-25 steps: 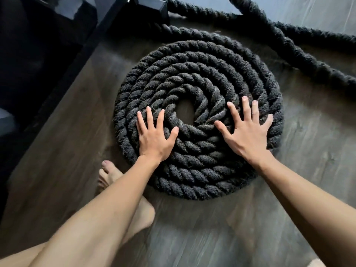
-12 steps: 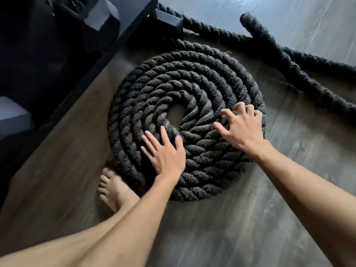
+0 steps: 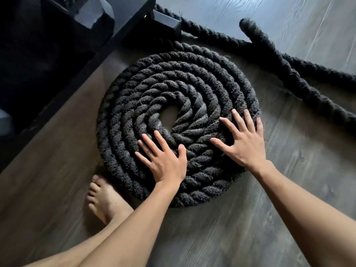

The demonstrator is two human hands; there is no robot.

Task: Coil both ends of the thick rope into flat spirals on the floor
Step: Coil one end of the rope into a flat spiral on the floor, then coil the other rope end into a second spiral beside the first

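A thick black rope lies wound into a flat spiral point(image 3: 173, 89) on the wooden floor, with a small gap at its centre. My left hand point(image 3: 163, 160) rests flat on the near turns of the spiral, fingers spread and straight. My right hand point(image 3: 244, 143) lies flat on the right side of the spiral, fingers also spread. The rope's other end point(image 3: 248, 26) lies loose at the upper right, crossing over a straight run of rope point(image 3: 317, 72).
A black frame with a square foot point(image 3: 165, 22) stands at the upper left, close to the spiral's far edge. My bare left foot point(image 3: 104, 199) stands on the floor just left of the spiral's near edge. Grey-brown floorboards point(image 3: 269, 218) extend to the right and front.
My left hand slid rightward along the near turns. My right hand's fingers curled half a second ago and now lie straight and spread again. The spiral's turns sit a little tighter.
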